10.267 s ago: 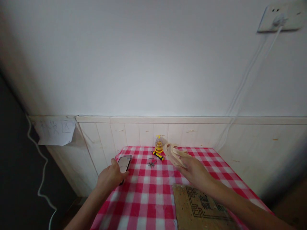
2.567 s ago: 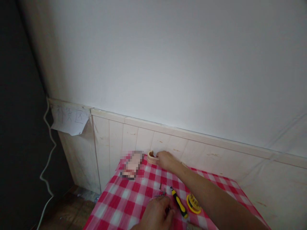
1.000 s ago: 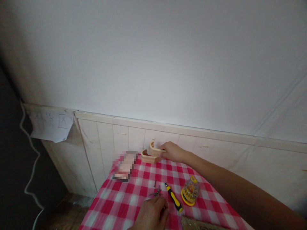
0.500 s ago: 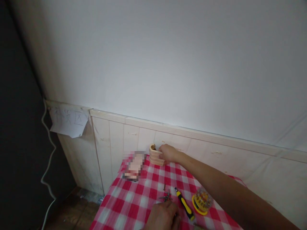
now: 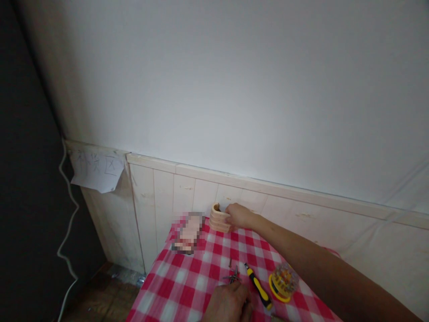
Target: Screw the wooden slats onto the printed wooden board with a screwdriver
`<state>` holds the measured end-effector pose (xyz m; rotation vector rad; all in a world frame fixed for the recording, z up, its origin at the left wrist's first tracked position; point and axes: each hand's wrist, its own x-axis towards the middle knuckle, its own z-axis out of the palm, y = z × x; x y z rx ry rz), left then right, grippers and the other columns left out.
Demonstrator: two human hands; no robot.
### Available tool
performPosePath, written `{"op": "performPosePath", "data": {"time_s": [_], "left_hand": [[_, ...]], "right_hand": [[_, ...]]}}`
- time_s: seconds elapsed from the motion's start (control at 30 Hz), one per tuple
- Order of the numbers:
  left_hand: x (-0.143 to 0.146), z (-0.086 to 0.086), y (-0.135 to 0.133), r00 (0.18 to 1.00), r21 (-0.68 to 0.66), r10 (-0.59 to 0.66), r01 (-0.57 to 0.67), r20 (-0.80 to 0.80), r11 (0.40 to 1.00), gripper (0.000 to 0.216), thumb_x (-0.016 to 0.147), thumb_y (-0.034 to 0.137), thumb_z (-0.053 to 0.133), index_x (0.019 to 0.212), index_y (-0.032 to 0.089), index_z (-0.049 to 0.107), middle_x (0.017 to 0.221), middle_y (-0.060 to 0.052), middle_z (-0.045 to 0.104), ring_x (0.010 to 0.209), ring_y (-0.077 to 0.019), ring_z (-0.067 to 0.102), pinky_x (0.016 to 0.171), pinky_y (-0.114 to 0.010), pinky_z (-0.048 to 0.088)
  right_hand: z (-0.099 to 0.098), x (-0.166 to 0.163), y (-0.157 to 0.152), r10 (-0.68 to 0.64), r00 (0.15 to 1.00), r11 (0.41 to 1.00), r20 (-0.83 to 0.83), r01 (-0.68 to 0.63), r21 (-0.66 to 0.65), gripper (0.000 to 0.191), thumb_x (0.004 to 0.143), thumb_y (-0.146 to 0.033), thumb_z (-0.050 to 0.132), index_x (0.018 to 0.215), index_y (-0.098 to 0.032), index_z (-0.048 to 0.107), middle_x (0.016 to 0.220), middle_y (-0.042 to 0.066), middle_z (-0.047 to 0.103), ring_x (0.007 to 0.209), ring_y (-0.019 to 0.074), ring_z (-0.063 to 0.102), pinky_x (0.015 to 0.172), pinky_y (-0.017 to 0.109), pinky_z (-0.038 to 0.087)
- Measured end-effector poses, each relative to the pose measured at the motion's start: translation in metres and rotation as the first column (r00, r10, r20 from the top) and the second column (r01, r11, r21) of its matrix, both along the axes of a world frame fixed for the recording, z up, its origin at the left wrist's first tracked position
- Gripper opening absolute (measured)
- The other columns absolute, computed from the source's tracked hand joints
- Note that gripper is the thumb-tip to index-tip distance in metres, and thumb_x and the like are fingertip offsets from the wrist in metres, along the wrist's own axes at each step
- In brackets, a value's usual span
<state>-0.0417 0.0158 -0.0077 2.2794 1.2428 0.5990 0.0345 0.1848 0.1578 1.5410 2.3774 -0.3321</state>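
At the far edge of the table, my right hand (image 5: 239,215) is closed on the right side of a pale, ridged wooden holder (image 5: 219,222) with a curved wall. Its inside is mostly hidden from this angle. Nearer to me, my left hand (image 5: 228,302) rests low over the cloth with its fingers curled under; anything in them is out of sight. Just beyond its fingertips lies a small pile of screws (image 5: 233,275), with a single screw (image 5: 230,263) apart from it. To the right of that hand is a yellow-and-black screwdriver (image 5: 258,286).
A red-and-white checked cloth (image 5: 181,281) covers the table, which stands against a pale panelled wall (image 5: 161,197). A clear-domed bit set with a yellow base (image 5: 282,282) sits on the right. A blurred-out flat object (image 5: 189,232) lies left of the holder.
My right hand and the wooden holder have shifted very slightly to the right. My left hand, the screws and the screwdriver look almost unchanged.
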Motion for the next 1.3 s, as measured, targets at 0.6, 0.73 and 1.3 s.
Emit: {"op": "performPosePath", "data": {"time_s": [0.6, 0.73, 1.3], "left_hand": [[-0.007, 0.026, -0.016, 0.977, -0.024, 0.103, -0.1, 0.186, 0.995, 0.015, 0.09, 0.015, 0.05, 0.083, 0.02, 0.062, 0.087, -0.005, 0.07, 0.081, -0.0188, 0.065, 0.07, -0.027, 0.044], [-0.005, 0.03, -0.016, 0.961, -0.097, 0.165, -0.147, 0.22, 0.984, 0.015, 0.091, 0.019, 0.049, 0.085, 0.02, 0.063, 0.085, -0.004, 0.069, 0.077, -0.0179, 0.064, 0.069, -0.026, 0.042], [-0.032, 0.056, 0.031, 0.93, -0.062, 0.352, -0.347, 0.109, 0.936, 0.018, 0.091, 0.027, 0.051, 0.092, 0.018, 0.067, 0.082, -0.004, 0.072, 0.074, -0.0189, 0.066, 0.066, -0.027, 0.042]], "right_hand": [[0.035, 0.095, -0.093, 0.039, 0.922, 0.883, -0.386, 0.149, 0.445, 0.034, 0.097, -0.03, 0.054, 0.126, -0.015, 0.066, 0.126, 0.015, 0.069, 0.119, 0.0284, 0.061, 0.105, 0.04, 0.042], [-0.003, 0.155, -0.135, -0.143, 0.812, 0.843, -0.566, 0.4, 0.36, 0.054, 0.088, -0.044, 0.065, 0.133, -0.015, 0.059, 0.128, 0.019, 0.067, 0.111, 0.0312, 0.065, 0.093, 0.043, 0.05], [-0.09, 0.153, -0.1, -0.283, 0.609, 0.876, -0.741, 0.479, 0.06, 0.038, 0.071, -0.022, 0.079, 0.104, -0.018, 0.06, 0.099, 0.007, 0.072, 0.088, 0.0229, 0.068, 0.071, 0.031, 0.051]]}}
